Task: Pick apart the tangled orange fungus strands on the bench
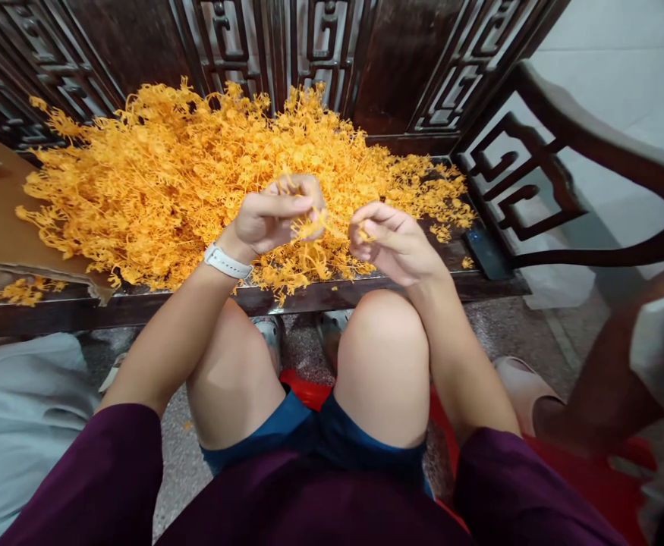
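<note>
A big heap of orange, spidery plastic pieces [177, 167], like small artificial flower parts, covers the dark wooden bench in front of me. My left hand [283, 212], with a white watch band at the wrist, is closed on one of these orange pieces [309, 225] above the heap's near edge. A little to the right, my right hand [391, 239] pinches a small orange bit between thumb and fingers. The two hands are a short way apart, palms turned toward each other. Fine detail of the pieces in my fingers is blurred.
The carved bench [400, 98] has a curved armrest [610, 167] at right. A dark phone [488, 254] lies by the armrest. Cardboard [18, 205] stands at left. People sit close on both sides, with a grey-clad leg [24, 425] at left. Red plastic stools show below.
</note>
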Demonstrator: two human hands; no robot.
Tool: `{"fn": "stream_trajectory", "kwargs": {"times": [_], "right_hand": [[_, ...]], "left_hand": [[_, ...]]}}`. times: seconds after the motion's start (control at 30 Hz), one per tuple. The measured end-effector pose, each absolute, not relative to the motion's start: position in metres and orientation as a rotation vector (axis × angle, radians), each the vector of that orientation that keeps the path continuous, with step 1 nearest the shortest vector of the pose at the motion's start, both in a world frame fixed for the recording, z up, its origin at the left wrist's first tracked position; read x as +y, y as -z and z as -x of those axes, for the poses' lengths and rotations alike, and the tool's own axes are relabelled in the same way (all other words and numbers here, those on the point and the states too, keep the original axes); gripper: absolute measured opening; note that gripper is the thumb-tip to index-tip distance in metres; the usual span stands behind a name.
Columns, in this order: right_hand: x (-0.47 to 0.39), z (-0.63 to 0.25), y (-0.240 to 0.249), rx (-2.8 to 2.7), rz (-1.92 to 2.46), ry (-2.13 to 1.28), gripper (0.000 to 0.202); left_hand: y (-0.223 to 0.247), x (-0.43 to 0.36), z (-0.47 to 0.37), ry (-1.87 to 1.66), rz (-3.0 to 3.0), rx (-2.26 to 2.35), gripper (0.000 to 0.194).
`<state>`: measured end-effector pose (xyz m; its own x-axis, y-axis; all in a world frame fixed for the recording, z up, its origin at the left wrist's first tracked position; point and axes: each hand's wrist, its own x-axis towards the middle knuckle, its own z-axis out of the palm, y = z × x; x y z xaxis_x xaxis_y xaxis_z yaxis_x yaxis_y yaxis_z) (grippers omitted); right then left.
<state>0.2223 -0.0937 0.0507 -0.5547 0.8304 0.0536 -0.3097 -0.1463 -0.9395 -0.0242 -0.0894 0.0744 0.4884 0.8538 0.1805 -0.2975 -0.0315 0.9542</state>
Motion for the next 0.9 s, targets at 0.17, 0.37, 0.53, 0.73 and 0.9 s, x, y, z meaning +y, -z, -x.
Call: {"fn": "stream_trajectory", "kwargs": {"times": [0.17, 0.37, 0.53, 0.73, 0.9], "right_hand": [[-0.071, -0.236, -0.035, -1.053, 0.778, -1.665, 0.033], [-0.056, -0.252, -0.021, -0.841, 0.872, -1.639, 0.038], [-0.079, -0.233, -0.043, -1.065, 0.875, -1.586, 0.037], [-0.098, -0.209, -0.054, -1.268, 0.846, -1.332, 0.044], [-0.094, -0.211, -0.048, -1.212, 0.865, -1.255, 0.039]], "left_hand": [[-0.065, -0.075, 0.033, -1.163, -1.296, 0.754, 0.057], [-0.060, -0.069, 0.026, -1.188, -1.427, 0.916, 0.044], [-0.057, -0.075, 0.004, -1.130, -1.482, 0.983, 0.042], [-0.055, -0.089, -0.021, -1.179, -1.495, 0.980, 0.035], [-0.066, -0.096, -0.019, -1.017, -1.625, 0.932, 0.033]]}}
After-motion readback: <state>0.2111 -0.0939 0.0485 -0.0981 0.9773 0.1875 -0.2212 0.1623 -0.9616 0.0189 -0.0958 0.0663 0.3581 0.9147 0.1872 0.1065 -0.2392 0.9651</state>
